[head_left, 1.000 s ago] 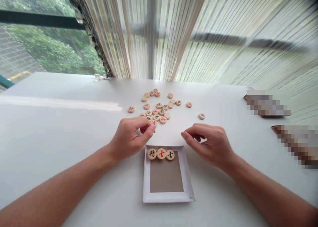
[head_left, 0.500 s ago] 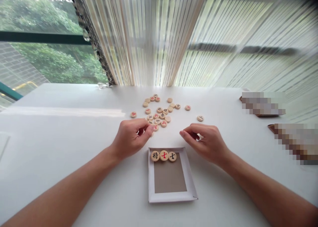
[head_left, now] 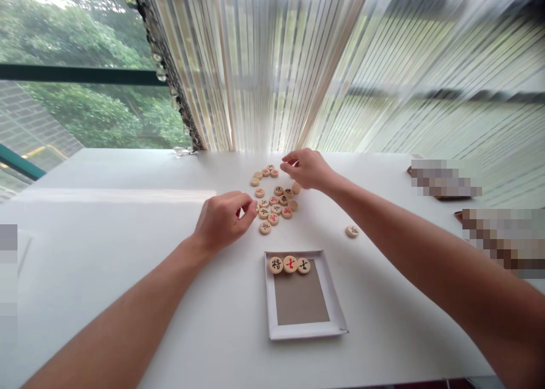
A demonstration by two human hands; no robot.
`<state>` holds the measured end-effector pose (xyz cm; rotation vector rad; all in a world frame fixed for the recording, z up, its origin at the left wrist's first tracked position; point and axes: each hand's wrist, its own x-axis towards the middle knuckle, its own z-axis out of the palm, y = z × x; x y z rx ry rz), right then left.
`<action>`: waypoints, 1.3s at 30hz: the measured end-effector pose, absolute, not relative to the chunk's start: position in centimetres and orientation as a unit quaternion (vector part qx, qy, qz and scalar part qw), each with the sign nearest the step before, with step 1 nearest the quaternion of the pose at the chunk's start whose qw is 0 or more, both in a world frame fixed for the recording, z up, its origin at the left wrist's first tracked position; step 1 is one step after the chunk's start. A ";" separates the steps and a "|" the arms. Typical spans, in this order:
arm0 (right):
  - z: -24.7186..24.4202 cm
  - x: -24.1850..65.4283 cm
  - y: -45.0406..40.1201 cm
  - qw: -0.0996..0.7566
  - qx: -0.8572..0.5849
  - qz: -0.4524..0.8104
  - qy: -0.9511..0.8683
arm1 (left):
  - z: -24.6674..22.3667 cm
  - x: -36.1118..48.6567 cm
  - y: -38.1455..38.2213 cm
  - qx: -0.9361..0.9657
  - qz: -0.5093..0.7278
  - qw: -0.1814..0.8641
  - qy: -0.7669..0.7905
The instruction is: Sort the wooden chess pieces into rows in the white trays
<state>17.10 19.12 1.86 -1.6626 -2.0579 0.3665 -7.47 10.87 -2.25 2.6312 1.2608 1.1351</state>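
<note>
Several round wooden chess pieces with red or black characters lie loosely grouped on the white table. At the group's left edge, my left hand is closed, thumb and index finger pinched beside a piece; what it holds, if anything, is hidden. My right hand reaches over the far right of the group, its thumb and index finger apart with nothing visible between them. A shallow white box lies nearer to me, with a row of three pieces along its far side.
One lone piece lies right of the group, below my right forearm. Two blurred-out objects stand at the table's right side. A string curtain hangs along the far edge of the white table.
My right hand has moved forward and left, from near the box to the far pieces. The lone piece on the right now lies nearer to me. My left hand has shifted slightly.
</note>
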 end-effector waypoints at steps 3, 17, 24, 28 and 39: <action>1.1 15.4 22.2 0.194 -0.622 0.148 -0.744 | -2.4 -7.5 10.9 0.842 0.358 0.002 0.404; -0.1 14.2 25.2 0.113 -0.647 0.226 -0.719 | -2.8 -7.0 11.2 0.838 0.358 0.031 0.410; 0.1 14.2 24.2 0.124 -0.642 0.244 -0.717 | -2.6 -6.9 11.0 0.841 0.362 0.034 0.400; 0.2 14.1 23.4 0.152 -0.632 0.241 -0.721 | -2.7 -7.0 11.1 0.842 0.365 0.037 0.397; 1.9 19.2 15.5 0.373 -0.611 0.227 -0.661 | -2.8 -6.9 10.7 0.835 0.383 0.063 0.389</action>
